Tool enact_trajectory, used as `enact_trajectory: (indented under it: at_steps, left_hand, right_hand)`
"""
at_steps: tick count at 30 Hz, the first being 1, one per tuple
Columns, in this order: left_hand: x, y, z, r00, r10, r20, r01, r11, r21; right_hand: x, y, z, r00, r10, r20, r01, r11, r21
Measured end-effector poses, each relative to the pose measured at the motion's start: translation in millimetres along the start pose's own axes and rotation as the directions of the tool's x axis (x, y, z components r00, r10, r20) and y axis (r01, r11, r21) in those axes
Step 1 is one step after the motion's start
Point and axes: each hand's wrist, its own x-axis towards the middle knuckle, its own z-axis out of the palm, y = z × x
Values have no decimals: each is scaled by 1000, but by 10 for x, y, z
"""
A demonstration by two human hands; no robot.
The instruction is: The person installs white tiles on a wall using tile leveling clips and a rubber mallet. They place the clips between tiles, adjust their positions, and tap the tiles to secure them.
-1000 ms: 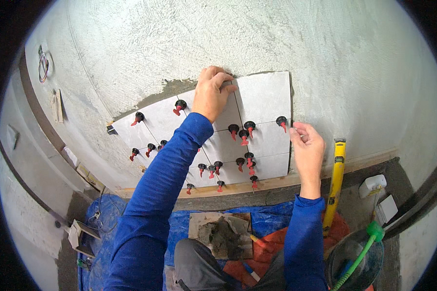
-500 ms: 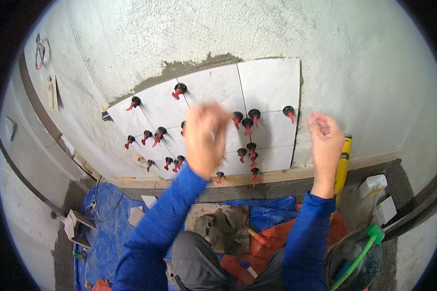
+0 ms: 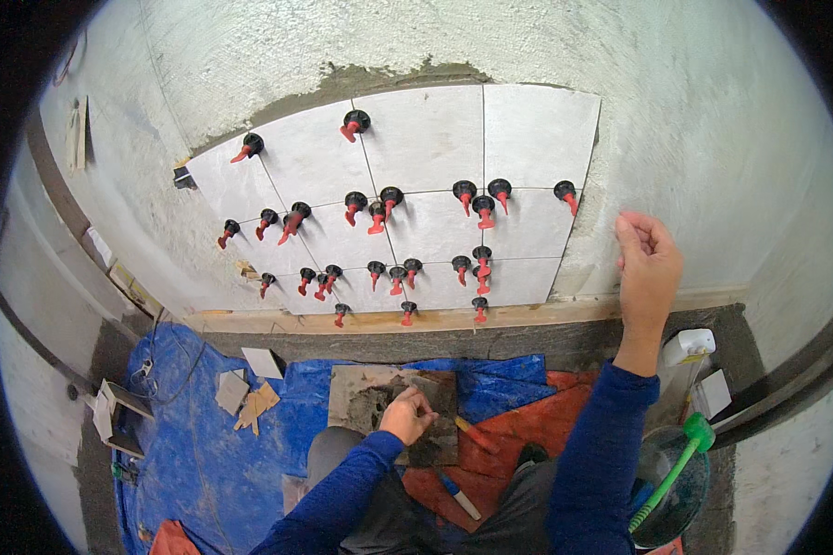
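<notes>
My right hand (image 3: 649, 277) is raised in front of the wall, just right of the tiled patch and apart from it. Its thumb and fingertips are closed together; anything between them is too small to make out. Low down, my left hand (image 3: 409, 416) hovers over a mortar-smeared board (image 3: 347, 384), fingers curled in; what they hold, if anything, is hidden. Large pale grey tiles (image 3: 426, 139) cover part of the wall in rows. Several red-handled tile levelers with round black bases, such as the topmost tile leveler (image 3: 354, 125), sit along the joints.
Blue tarp (image 3: 213, 444) and orange sheeting (image 3: 509, 425) cover the floor. At right stands a dark bucket (image 3: 699, 490) with a green-handled brush (image 3: 666, 486), near a white container (image 3: 690, 345). Tile offcuts (image 3: 264, 362) lie left. A blue-and-white handled tool (image 3: 460, 498) rests between my legs.
My left hand has dropped from in front of the tiles to over the board. My right hand stays raised near the tiles' right edge. The view has tilted downward.
</notes>
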Motion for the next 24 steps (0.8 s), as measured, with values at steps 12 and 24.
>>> enact_trajectory:
  at_steps: [12,24]
  left_hand:
    - [-109,-630,23,979,-46,197,55,998,-41]
    - [1408,1992,-1437,731,531,-428,-472,847,245]
  right_hand:
    - [-1147,951,-1803,859,-478,-183,125,542,-831]
    - [-2143,1973,-3140,853,350,-388,-514,693,-506]
